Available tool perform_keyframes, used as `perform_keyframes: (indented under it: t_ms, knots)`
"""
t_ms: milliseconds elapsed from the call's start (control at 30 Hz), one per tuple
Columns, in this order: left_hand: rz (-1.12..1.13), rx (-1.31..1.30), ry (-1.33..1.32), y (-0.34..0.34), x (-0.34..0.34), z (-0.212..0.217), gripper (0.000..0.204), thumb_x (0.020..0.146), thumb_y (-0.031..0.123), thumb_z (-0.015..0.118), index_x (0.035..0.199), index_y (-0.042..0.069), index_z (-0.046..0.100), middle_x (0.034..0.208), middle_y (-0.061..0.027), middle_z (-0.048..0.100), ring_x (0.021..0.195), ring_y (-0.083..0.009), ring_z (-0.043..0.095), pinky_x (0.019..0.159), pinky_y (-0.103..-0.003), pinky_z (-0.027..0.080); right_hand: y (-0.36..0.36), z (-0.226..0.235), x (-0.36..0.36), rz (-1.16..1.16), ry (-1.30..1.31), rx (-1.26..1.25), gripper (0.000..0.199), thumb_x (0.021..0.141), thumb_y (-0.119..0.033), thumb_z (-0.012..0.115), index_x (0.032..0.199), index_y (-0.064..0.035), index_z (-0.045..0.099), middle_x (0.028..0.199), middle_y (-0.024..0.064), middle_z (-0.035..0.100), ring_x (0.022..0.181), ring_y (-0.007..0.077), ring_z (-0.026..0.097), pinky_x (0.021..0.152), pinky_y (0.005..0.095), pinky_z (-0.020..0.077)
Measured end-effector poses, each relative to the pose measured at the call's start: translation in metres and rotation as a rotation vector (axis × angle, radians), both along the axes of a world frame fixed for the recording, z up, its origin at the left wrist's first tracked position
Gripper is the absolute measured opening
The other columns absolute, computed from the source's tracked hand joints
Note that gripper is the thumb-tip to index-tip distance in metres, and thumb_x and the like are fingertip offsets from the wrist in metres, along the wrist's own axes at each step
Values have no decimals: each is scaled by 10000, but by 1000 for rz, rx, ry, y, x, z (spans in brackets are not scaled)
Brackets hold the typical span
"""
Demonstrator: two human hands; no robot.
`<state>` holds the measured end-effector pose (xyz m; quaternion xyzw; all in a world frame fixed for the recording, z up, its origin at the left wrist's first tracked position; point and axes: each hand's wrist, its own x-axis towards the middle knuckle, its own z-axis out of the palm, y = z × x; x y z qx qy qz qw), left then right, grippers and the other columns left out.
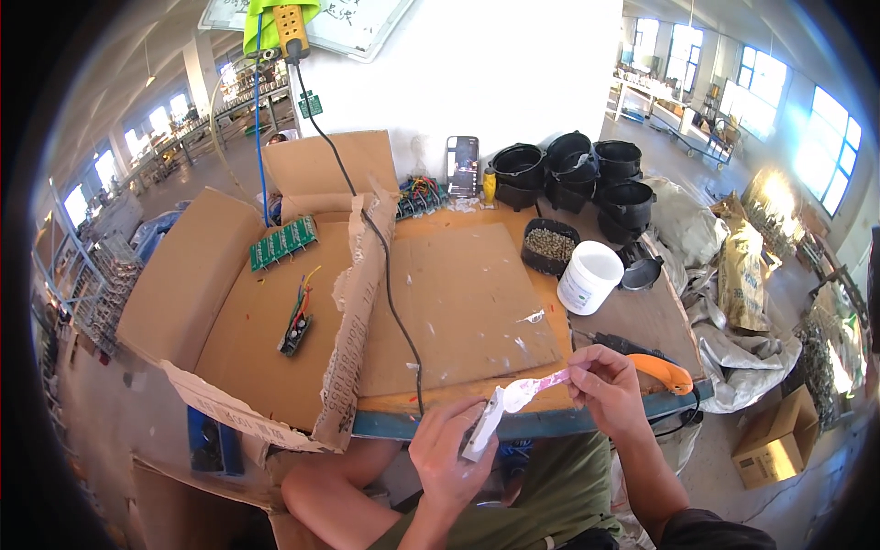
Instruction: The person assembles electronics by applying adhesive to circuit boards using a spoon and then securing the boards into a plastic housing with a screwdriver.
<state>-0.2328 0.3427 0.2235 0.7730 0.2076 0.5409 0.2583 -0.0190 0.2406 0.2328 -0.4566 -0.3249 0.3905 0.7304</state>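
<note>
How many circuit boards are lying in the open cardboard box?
2: a green circuit board near the back of the cardboard box, and a small dark board with coloured wires at its middle. Others may be hidden.

The person's left hand (449, 449) grips a small white rectangular part (483, 426) at the blue front edge of a cardboard-covered workbench (458, 302). The right hand (605, 385) pinches a thin pink-and-white paste-smeared stick (536, 387) whose tip touches that part. An orange-handled tool (662, 371) lies just behind the right hand. A white plastic tub (589, 276) stands further back, beside stacked black pots (587, 174).
</note>
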Motion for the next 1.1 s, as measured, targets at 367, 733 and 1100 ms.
perform_keyframes:
  t_ms: [367, 733, 1100]
  knots:
    - [177, -238, 31, 1, -12, -10, 351, 696, 18, 795, 994, -29, 616, 863, -176, 678, 755, -313, 680, 731, -348, 542, 8, -15, -32, -26, 101, -125, 130, 931, -38, 670, 1048, 18, 669, 869, 88, 700, 684, 114, 625, 558, 234, 479]
    - [-48, -501, 39, 10, -18, -33, 642, 765, -30, 780, 1308, -74, 440, 1144, -120, 569, 1014, -181, 587, 875, -308, 503, 13, -21, -48, -43, 159, -160, 125, 944, -65, 665, 1037, 18, 670, 869, 68, 690, 697, 100, 612, 566, 228, 466]
    - [-188, -597, -176, 11, -22, -31, 709, 738, -116, 765, 1356, -87, 420, 1167, -93, 552, 1012, -138, 570, 877, -283, 502, 12, -20, -45, -42, 181, -137, 120, 945, -64, 664, 1038, 11, 672, 858, 66, 692, 685, 95, 612, 550, 219, 467]
